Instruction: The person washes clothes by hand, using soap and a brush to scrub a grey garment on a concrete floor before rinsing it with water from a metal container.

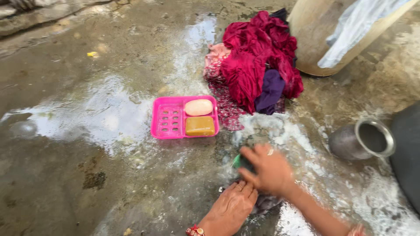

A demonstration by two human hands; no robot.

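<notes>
Wet, dark cloth [264,202] lies flat on the soapy floor [65,175] at the lower centre of the frame, mostly hidden under both hands. The left hand [232,209] presses it palm down, fingers extended, nothing enclosed. The right hand [267,168] is curled over a green object [236,161], apparently a scrub brush; its grip is closed around it, though blur hides the detail.

Handling judgement: the cloth is soft, limp, heavy with water and slippery with lather; hold it by pinning a flat area or gathering an edge.

A pink soap tray [168,118] sits left of centre with a pale soap bar [198,107] and a brown soap bar [200,126]. A heap of red and purple laundry [258,61] lies at upper centre. A steel pot [361,140] stands at right. The floor is rough outdoor concrete, puddled and foamy.
</notes>
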